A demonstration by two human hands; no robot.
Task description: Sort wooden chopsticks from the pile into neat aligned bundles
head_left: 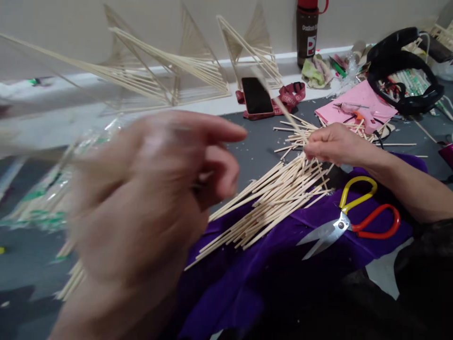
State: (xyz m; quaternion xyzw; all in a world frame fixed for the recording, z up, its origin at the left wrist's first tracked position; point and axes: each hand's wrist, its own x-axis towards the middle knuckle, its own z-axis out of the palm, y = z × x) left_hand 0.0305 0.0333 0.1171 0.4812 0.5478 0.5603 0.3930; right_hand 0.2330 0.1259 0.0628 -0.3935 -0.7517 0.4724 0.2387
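My right hand [331, 144] is closed in a pinch over the pile of wooden sticks [269, 198]. Out of its fingers a single thin wooden stick [286, 113] slants up and left, its upper end blurred. Large and close to the camera, my left hand [148, 189] is smeared by motion, its forefinger pointing right and another finger bent beneath. A blurred pale band [38, 153] meets it from the left; I cannot tell whether it is held. The pile lies partly on purple cloth [226, 302]. Beside it, scissors [341, 224] with yellow and red handles lie with parted blades.
Stick-built frames [170, 66] lean by the wall. A phone [257, 97] rests on a red lanyard [292, 97], near a dark bottle [307, 33]. Farther right are pink paper [380, 101], a glue gun [364, 115] and a black headband [428, 94]. Wrapped sticks [46, 203] lie left.
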